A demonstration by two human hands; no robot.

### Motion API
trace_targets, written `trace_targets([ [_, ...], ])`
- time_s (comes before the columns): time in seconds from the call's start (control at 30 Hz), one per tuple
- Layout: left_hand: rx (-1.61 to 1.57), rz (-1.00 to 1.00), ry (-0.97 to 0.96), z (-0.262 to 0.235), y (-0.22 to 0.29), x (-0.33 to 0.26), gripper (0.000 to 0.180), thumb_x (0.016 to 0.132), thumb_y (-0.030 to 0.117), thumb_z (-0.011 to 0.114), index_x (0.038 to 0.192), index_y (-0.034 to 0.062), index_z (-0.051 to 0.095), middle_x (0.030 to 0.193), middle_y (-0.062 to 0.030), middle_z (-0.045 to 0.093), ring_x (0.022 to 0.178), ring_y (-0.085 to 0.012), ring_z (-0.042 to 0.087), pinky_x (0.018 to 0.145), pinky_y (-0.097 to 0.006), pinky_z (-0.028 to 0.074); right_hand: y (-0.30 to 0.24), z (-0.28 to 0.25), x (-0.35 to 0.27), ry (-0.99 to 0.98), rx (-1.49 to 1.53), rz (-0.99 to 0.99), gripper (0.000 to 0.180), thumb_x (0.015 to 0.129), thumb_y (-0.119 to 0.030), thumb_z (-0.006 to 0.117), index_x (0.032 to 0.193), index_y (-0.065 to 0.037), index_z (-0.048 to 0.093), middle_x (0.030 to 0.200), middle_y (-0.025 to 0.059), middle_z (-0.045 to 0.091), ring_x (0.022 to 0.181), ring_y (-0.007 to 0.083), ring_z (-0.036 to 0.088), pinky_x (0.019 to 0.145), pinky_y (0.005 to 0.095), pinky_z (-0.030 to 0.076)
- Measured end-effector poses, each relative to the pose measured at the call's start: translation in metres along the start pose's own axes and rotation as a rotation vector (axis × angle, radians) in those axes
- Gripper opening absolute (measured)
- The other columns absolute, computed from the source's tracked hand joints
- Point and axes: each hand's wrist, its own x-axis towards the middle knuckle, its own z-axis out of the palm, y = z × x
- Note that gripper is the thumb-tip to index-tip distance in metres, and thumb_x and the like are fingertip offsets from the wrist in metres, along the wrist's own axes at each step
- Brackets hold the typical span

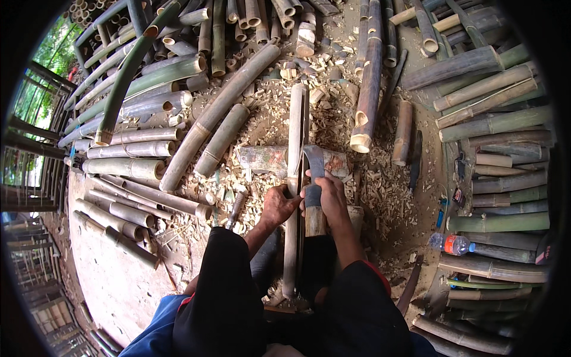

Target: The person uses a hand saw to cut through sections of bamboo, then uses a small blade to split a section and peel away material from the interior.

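A split bamboo pole (pixel 292 238) lies lengthwise in front of me, with a long dark gap down its length. It rests across a short log (pixel 259 158). My left hand (pixel 278 205) is closed round the pole just on the near side of that log. Beside it, my right hand (pixel 330 197) grips a hooked knife (pixel 314 157) around its dark wrapped section. The knife's curved blade points away from me against the pole's right side, and its pale handle end (pixel 315 223) sticks out toward me. Both thumbs are close together at the pole.
Pale wood chips (pixel 262 122) cover the ground around the log. Cut bamboo poles (pixel 128 168) lie stacked at left, with more bamboo (pixel 499 125) along the right. A narrow tool (pixel 237 208) stands left of my left hand. A plastic bottle (pixel 455 244) lies at right.
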Motion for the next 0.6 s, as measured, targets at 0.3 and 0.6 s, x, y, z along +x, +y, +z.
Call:
trace_targets([
  [0.3,0.112,-0.03,-0.076,0.002,-0.006,0.006,0.042,0.081,0.032,0.083,0.101,-0.0028,0.069,0.083,-0.0102,0.072,0.074,-0.0138,0.065,0.071,-0.034,0.053,-0.054,0.003,0.089,0.028,-0.137,-0.106,0.034,0.089,-0.016,0.044,0.115,0.004,0.055,0.067,0.0169,0.063,0.046,0.027,0.06,0.041,0.0408,0.053],
  [0.6,0.08,-0.033,-0.084,-0.004,0.0,0.002,0.046,0.081,0.035,0.083,0.102,-0.0035,0.068,0.08,-0.0118,0.071,0.073,-0.0155,0.065,0.071,-0.036,0.053,-0.1,0.009,0.133,0.017,-0.243,0.01,0.041,0.098,-0.028,0.044,0.125,0.0,0.054,0.072,0.0125,0.063,0.053,0.0238,0.063,0.048,0.0411,0.058],
])
